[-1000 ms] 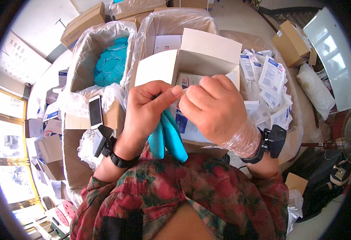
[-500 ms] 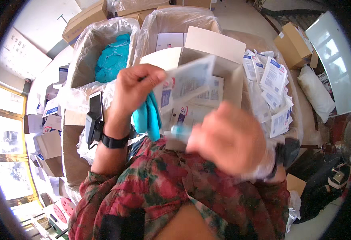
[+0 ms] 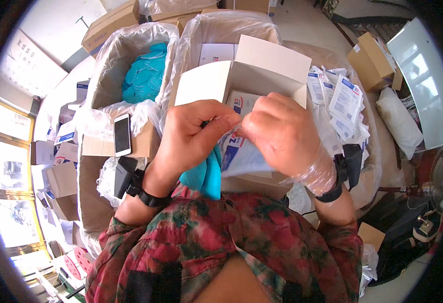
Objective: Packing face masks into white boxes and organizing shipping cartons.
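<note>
Close together in front of my chest, both hands pinch the top edge of a white-and-blue packet (image 3: 249, 160), which hangs below the fingers. My left hand (image 3: 191, 136) is closed at the packet's left side. Folded teal face masks (image 3: 204, 174) hang under the same hand, held in its lower fingers. My right hand (image 3: 284, 134), also closed, grips the packet's edge next to the left fingertips. Behind the hands stands an open white carton (image 3: 269, 60) with flat packets (image 3: 242, 100) inside; the hands hide part of it.
A plastic-lined box (image 3: 100, 76) of loose teal masks stands at the left, a phone (image 3: 122, 135) by its near edge. To the right lies a pile of packets (image 3: 345, 98). A brown carton (image 3: 370, 60) and white sack (image 3: 399, 120) stand farther right.
My right hand has moved up and in to meet the left at the packet's top edge. The packet, raised and tilted before, now hangs lower. The left hand shifted slightly right and down.
</note>
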A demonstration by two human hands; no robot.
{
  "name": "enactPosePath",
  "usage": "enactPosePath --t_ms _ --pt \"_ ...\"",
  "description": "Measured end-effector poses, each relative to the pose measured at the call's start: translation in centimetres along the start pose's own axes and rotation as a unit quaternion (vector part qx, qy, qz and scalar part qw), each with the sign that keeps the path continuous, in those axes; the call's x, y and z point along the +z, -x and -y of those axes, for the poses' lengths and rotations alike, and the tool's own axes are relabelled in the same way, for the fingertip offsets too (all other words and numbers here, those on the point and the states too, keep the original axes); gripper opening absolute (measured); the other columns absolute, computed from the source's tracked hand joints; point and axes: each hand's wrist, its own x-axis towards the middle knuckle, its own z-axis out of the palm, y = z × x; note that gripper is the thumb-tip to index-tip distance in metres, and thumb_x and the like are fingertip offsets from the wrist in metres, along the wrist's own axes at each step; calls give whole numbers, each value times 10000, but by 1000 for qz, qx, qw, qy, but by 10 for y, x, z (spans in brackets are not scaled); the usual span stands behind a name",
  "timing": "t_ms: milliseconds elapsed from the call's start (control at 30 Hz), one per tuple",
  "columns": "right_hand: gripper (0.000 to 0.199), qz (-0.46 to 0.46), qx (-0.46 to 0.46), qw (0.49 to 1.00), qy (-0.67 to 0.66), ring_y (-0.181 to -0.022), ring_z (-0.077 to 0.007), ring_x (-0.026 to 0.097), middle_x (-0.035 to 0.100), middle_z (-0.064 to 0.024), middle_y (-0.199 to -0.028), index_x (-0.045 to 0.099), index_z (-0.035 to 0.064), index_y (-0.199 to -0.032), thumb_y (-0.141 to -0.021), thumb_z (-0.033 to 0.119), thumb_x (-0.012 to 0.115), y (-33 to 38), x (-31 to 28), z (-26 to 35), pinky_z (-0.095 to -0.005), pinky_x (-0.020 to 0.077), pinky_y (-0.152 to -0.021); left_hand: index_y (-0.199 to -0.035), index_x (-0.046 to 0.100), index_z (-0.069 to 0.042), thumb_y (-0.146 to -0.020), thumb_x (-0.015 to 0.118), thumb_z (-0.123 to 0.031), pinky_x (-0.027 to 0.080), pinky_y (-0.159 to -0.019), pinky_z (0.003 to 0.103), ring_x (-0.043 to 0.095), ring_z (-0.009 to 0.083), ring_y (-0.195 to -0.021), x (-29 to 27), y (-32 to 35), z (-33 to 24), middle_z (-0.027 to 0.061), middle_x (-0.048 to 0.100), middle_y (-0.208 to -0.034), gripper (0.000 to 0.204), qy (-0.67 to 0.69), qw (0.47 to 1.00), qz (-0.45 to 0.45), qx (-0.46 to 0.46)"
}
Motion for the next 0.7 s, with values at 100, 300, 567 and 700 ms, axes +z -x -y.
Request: enactPosePath --t_ms 100,300,567,700 --pt "80 -29 -88 990 106 -722 -222 502 463 -35 -731 543 121 -741 -731 197 566 1 1 5 -354 411 -616 -826 675 28 -840 654 -74 452 -619 240 569 86 -690 4 2 0 43 650 -729 105 68 996 -24 -60" --pt "126 -16 -168 979 111 -723 -173 473 445 4 -725 547 136 -720 -667 245 579 14 3 43 -320 369 -599 -777 666 -29 -892 616 -221 419 -623 216 559 78 -646 -8 -18 23 25 646 -687 229 128 974 -99 -159" --pt "189 -50 -134 988 51 -650 -187 534 526 -23 -722 594 97 -794 -635 159 677 31 -37 38 -316 404 -550 -853 657 -1 -889 631 -190 422 -618 215 539 60 -674 -48 -24 95 -13 627 -762 193 79 973 -133 -173" --pt "125 -79 -5 994 71 -661 -256 524 536 -69 -732 590 74 -768 -681 95 677 25 -42 10 -356 417 -573 -1150 588 2 -881 638 -159 447 -737 231 594 97 -788 -55 -27 75 45 658 -860 318 4 984 -128 -123"
